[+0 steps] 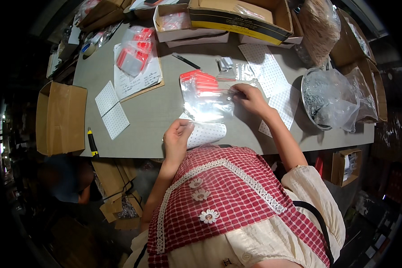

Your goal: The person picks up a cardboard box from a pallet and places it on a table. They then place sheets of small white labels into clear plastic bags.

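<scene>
A stack of see-through zip bags [208,110] with red strips at the top lies on the table in front of me. My right hand [253,101] is closed at the right edge of the top bag, pinching it between thumb and fingers. Nearer my body, my left hand [178,134] grips a curled white sticker sheet [208,133] printed with rows of small dots. That sheet lies between the bags and my apron. A small pale spot shows on the bag beside my right fingertips; I cannot tell what it is.
Flat dotted sheets [285,102] lie to the right, beside a metal bowl [304,96] of small parts. More red-strip bags [135,56] rest on a clipboard at left. A black pen [186,61], open boxes [241,20], a cardboard box [60,118] and a utility knife [92,142] surround the work area.
</scene>
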Demonstrator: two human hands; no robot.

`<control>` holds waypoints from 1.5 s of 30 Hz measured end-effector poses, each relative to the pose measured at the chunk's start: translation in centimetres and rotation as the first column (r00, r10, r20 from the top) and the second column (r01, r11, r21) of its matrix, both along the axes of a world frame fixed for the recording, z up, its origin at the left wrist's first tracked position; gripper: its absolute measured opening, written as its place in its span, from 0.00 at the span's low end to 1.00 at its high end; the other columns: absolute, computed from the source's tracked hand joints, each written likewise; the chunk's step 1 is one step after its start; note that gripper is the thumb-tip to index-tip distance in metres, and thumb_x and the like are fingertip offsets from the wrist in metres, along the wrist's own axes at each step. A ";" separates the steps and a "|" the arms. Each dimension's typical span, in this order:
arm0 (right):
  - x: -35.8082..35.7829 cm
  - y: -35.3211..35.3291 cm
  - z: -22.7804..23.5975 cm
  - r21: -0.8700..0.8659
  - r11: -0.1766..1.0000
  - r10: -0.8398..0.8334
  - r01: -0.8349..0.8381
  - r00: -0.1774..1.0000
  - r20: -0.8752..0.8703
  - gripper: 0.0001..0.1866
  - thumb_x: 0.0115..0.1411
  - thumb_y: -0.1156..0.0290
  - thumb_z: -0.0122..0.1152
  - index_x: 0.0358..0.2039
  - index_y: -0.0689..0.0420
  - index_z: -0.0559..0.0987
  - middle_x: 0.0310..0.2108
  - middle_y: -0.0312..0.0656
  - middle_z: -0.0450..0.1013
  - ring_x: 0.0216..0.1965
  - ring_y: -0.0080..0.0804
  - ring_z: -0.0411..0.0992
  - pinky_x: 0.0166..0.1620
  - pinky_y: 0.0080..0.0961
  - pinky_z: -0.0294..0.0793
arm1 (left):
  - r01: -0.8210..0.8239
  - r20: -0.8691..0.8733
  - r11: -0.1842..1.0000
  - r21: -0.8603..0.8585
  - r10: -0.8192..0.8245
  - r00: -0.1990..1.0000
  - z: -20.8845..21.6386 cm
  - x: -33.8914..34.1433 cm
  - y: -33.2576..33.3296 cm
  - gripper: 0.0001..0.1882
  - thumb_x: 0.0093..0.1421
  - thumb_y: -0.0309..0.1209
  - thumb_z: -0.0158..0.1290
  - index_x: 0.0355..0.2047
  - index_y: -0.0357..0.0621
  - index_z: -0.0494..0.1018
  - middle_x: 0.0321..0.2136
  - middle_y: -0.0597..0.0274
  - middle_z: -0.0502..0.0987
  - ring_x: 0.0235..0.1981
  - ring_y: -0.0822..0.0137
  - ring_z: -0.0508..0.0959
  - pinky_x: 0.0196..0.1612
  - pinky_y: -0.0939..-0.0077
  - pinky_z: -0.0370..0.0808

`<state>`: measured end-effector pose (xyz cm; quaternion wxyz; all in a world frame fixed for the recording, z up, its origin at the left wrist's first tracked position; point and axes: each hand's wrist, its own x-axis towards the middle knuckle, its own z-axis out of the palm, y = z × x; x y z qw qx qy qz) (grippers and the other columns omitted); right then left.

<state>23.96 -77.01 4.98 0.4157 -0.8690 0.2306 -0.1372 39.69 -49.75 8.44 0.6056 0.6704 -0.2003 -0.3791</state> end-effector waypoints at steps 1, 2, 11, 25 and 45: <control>-0.4 0.3 0.9 0.096 0.995 -0.033 0.032 0.999 0.005 0.21 0.54 0.73 0.65 0.50 0.60 0.77 0.37 0.50 0.77 0.40 0.50 0.76 0.46 0.38 0.75 | -0.005 -0.002 1.000 0.004 0.005 1.000 0.2 -0.1 0.0 0.07 0.66 0.26 0.55 0.40 0.35 0.75 0.32 0.64 0.79 0.33 0.79 0.75 0.38 0.85 0.70; -0.6 0.3 1.6 0.190 0.980 -0.068 0.065 0.998 0.007 0.23 0.54 0.74 0.64 0.52 0.60 0.76 0.38 0.50 0.78 0.41 0.50 0.76 0.46 0.38 0.75 | -0.009 -0.005 1.000 0.008 0.009 1.000 0.6 -0.1 -0.1 0.07 0.66 0.27 0.55 0.41 0.35 0.75 0.32 0.63 0.79 0.33 0.79 0.75 0.38 0.85 0.70; -4.3 -3.5 2.9 -0.341 0.940 -0.067 -0.011 0.974 -0.216 0.26 0.46 0.77 0.59 0.49 0.51 0.78 0.28 0.42 0.76 0.38 0.45 0.73 0.45 0.39 0.70 | 0.008 -0.047 1.000 0.006 -0.007 0.999 0.1 -0.2 -0.3 0.07 0.65 0.26 0.56 0.39 0.34 0.74 0.31 0.62 0.79 0.33 0.78 0.76 0.38 0.84 0.71; -2.2 -7.3 6.0 0.322 0.947 0.013 -0.008 1.000 -0.013 0.05 0.64 0.76 0.58 0.38 0.60 0.71 0.31 0.38 0.74 0.38 0.28 0.77 0.43 0.24 0.73 | -0.028 -0.061 0.999 -0.017 0.027 0.998 0.2 -0.1 -0.4 0.05 0.65 0.24 0.56 0.40 0.35 0.75 0.30 0.66 0.79 0.31 0.80 0.74 0.36 0.86 0.70; -2.1 -8.1 1.0 -0.246 0.963 -0.146 0.113 0.982 -0.118 0.14 0.49 0.72 0.64 0.38 0.58 0.80 0.37 0.49 0.74 0.45 0.53 0.70 0.48 0.40 0.70 | -0.031 -0.072 0.999 -0.014 0.029 0.997 -0.7 -0.1 0.1 0.07 0.65 0.25 0.56 0.39 0.33 0.74 0.33 0.60 0.80 0.36 0.77 0.77 0.40 0.83 0.72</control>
